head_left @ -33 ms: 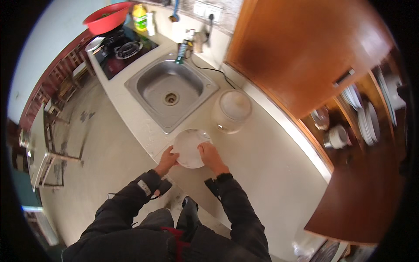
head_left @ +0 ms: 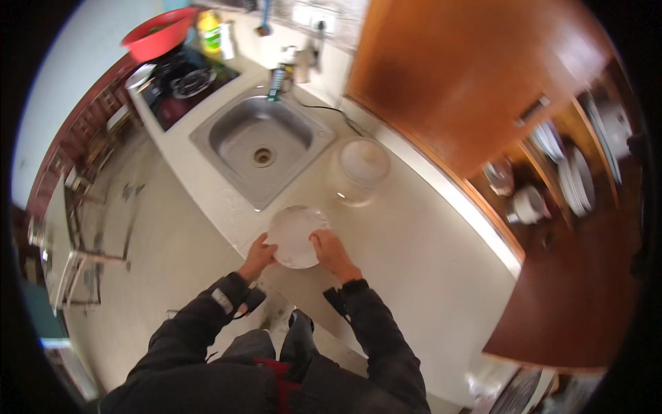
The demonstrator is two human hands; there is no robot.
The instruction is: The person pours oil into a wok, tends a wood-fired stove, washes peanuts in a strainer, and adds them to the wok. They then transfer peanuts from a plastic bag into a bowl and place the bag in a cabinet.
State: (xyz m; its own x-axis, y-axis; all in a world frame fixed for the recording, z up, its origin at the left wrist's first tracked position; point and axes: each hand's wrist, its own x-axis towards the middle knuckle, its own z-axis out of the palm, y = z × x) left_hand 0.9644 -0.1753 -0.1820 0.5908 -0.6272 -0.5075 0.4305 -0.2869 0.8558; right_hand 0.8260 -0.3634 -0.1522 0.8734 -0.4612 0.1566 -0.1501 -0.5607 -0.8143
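A round white plate [head_left: 289,234] with a faint pattern near its rim is held at the counter's front edge, just below the sink. My left hand [head_left: 259,257] grips its left rim, thumb on the upper face and fingers mostly hidden beneath. On the opposite side, my right hand [head_left: 332,252] is closed at the right rim with its thumb over the plate. Whether the plate's underside touches the counter cannot be made out.
A steel sink [head_left: 219,172] lies beyond the plate, with a tap [head_left: 278,77] behind it. To the right stands a lidded clear jar [head_left: 361,171]. A hob [head_left: 181,96] carries a red basin [head_left: 157,38]. An open wooden cabinet [head_left: 476,83] holding stacked plates [head_left: 576,181] overhangs the right side.
The whole view has shifted slightly, so the sink, jar and cabinet appear a little farther left. Both hands keep hold of the plate.
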